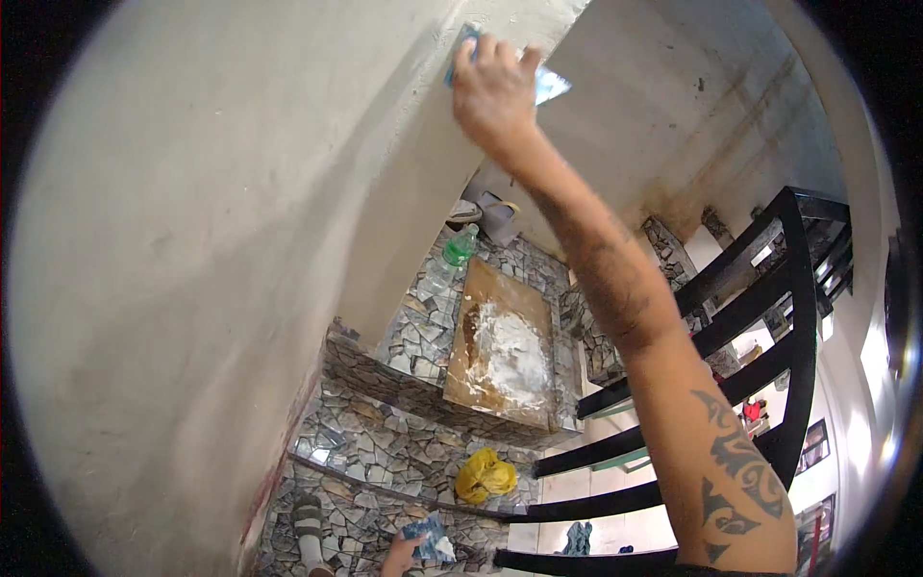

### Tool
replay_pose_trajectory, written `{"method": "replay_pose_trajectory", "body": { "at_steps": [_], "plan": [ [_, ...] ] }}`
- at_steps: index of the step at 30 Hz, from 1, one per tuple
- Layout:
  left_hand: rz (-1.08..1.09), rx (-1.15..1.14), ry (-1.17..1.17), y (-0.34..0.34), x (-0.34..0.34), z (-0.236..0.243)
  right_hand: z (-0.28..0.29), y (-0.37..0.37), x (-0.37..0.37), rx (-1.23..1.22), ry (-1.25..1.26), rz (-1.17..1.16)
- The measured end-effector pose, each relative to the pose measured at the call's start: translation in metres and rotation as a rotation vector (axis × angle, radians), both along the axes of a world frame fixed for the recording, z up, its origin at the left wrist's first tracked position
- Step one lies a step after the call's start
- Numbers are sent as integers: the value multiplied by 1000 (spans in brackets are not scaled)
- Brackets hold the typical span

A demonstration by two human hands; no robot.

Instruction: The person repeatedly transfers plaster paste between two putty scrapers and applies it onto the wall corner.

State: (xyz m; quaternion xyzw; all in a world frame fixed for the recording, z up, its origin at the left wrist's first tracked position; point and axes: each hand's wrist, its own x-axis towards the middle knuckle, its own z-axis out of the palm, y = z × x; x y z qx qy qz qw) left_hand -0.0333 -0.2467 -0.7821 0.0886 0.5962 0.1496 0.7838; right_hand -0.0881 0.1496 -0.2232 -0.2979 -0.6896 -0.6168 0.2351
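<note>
My right hand (495,108) is raised high against the edge of the plastered wall (221,240). Its fingers are closed on a flat putty spreader (551,87), bluish with a shiny blade that pokes out on both sides of the hand. Low in the view, my left hand (397,560) grips a second flat blue spreader (419,530) with a lump of white putty (444,548) on it. Only part of that hand shows. On the stone-tiled landing lies a brown wooden board (463,361) spread with white putty or powder (511,351).
Stone-patterned steps (380,452) run below, where a foot in a striped sandal (308,524) stands. A crumpled yellow bag (486,476) sits on one step. A green-tinted plastic bottle (461,246) stands by the board. Black railing (800,317) curves along the right.
</note>
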Motion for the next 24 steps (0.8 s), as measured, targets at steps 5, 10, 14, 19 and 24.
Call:
{"method": "replay_pose_trajectory", "body": {
  "at_steps": [5, 10, 14, 19, 24],
  "plan": [
    [64, 96, -126, 12, -15, 43, -85, -1, -5, -146, -1, 18],
    [-48, -117, -117, -7, -31, 19, -154, -32, -20, -446, 130, 53],
    [170, -7, -108, -28, -34, 37, -199, -132, 7, -928, 122, 86],
    [101, 173, 60, -72, -16, 90, -203, -293, 181, -2111, 510, 289],
    [695, 535, -175, -23, 74, 282, -132, -342, 380, -2012, 1981, 388]
  ]
}}
